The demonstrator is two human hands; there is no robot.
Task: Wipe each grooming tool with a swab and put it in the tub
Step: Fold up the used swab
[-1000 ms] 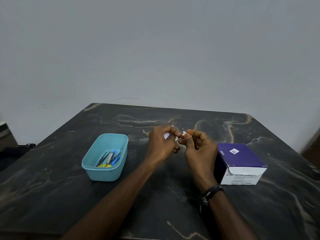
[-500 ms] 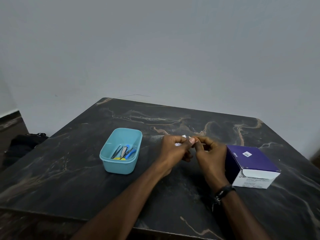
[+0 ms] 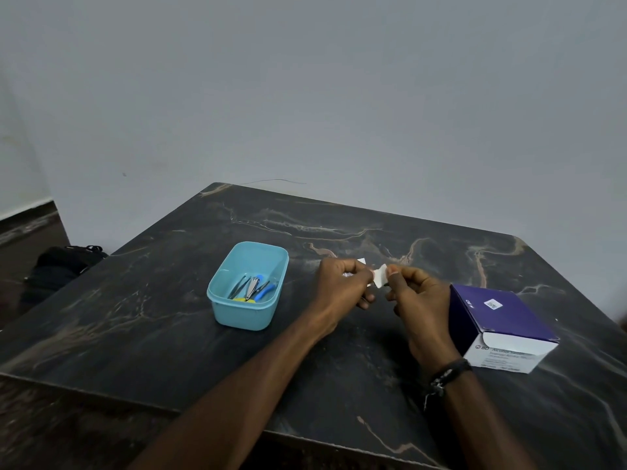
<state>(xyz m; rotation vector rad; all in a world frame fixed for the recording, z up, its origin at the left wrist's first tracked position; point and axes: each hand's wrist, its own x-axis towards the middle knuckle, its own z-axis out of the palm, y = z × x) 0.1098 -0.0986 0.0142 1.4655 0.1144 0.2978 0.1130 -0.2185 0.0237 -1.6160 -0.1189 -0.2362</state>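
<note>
Since the earlier frame your hands have drawn apart. Left hand (image 3: pixel 342 283) and right hand (image 3: pixel 412 293) each pinch the swab packet (image 3: pixel 379 275), tearing it beside the tub (image 3: pixel 247 286). Next: extract swab, pick a tool.

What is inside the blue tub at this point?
The tub holds nail clippers, a blue-handled tool, thin dark metal tools and something yellow, mostly hidden beneath them.
</note>
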